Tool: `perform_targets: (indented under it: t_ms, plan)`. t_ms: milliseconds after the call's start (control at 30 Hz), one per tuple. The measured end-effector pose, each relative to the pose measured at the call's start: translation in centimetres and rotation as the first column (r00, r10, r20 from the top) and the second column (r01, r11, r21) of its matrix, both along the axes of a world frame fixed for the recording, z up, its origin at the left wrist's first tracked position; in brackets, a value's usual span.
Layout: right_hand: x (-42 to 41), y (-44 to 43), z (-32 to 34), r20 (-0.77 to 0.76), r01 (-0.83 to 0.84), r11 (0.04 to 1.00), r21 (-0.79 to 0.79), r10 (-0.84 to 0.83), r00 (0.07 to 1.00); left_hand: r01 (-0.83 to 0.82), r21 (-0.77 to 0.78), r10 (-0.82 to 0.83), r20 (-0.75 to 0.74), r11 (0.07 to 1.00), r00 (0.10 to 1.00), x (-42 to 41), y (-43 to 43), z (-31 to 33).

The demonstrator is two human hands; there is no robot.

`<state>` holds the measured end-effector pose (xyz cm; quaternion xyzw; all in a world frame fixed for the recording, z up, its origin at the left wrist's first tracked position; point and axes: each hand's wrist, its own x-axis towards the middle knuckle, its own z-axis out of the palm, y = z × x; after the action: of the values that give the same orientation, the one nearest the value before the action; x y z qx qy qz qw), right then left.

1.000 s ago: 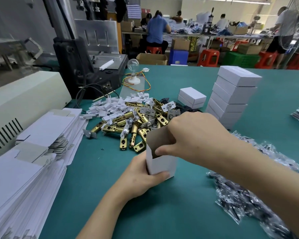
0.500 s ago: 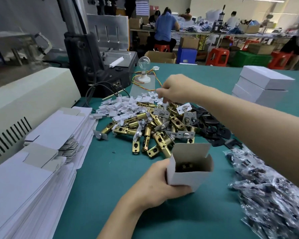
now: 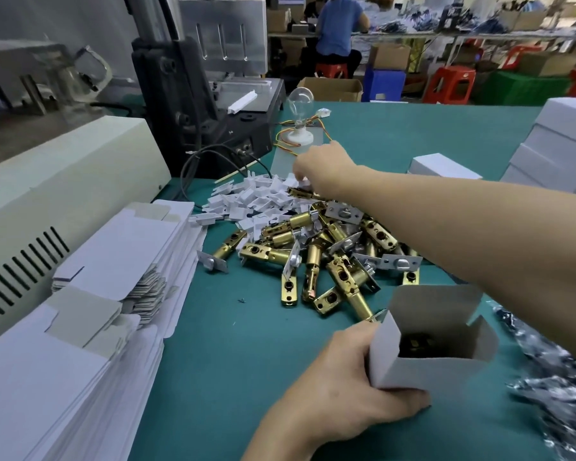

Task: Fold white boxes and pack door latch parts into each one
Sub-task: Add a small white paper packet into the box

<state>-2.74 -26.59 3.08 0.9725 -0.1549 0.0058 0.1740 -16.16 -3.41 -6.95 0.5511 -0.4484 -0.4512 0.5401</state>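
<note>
White box (image 3: pixel 423 374) in left hand (image 3: pixel 340 380)

One head-worn wide-angle view, forward and down, close above the teal table (image 3: pixel 233 361) from its near side.

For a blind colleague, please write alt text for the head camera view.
A person's left hand holds an open white box on a green table, while the right hand reaches into small white pieces behind piled brass latches. At the left lie stacked flat box blanks.
</note>
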Motion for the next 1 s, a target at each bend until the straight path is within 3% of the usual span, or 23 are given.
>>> perform_targets:
  t_ms: [133,233,367,500,600,633,700,800,900,1000]
  plan:
    - [-1.2,-0.3,1.2,0.196,-0.021,0.999,0.029,0.015,0.98,0.02,-0.015,-0.02,-0.006,1.0,1.0,-0.1,0.0,0.0]
    - [-3.6,0.2,3.9,0.421,-0.079,0.964,0.255,-0.037,0.906,0.038,-0.06,-0.039,-0.008,0.997,0.999,-0.1,-0.1,0.1]
    - [-9.4,2.8,7.6,0.626,-0.291,0.811,0.507,-0.115,0.772,0.048,-0.09,-0.051,-0.03,0.995,0.998,-0.1,0.0,0.7]
    - [-17.2,5.4,9.5,0.599,-0.439,0.602,0.667,-0.085,0.796,0.008,-0.055,-0.007,0.017,0.998,1.0,-0.5,0.3,0.8]
    - [-22.4,6.6,9.8,0.485,-0.431,0.416,0.801,-0.028,0.874,-0.021,-0.041,0.023,0.036,0.999,0.999,-0.8,0.5,1.0]
    - [-23.8,7.0,9.6,0.458,-0.412,0.398,0.819,-0.023,0.888,-0.035,-0.044,0.036,0.032,0.998,0.999,-0.9,0.6,1.1]
    - [-25.9,7.3,9.2,0.44,-0.383,0.468,0.797,-0.014,0.898,-0.072,-0.049,0.073,0.017,0.996,0.997,-1.1,0.8,1.4]
    - [-28.0,7.4,9.2,0.411,-0.334,0.65,0.683,0.037,0.911,-0.107,-0.072,0.112,0.075,0.992,0.991,-1.4,1.0,1.7]
    - [-29.0,8.1,9.7,0.295,-0.271,0.803,0.531,0.124,0.947,-0.172,-0.096,0.182,0.111,0.98,0.977,-1.7,1.3,2.0]
    - [-28.8,9.8,9.8,0.207,-0.289,0.851,0.438,0.217,0.954,-0.189,-0.121,0.206,0.145,0.974,0.968,-1.8,1.6,1.9]
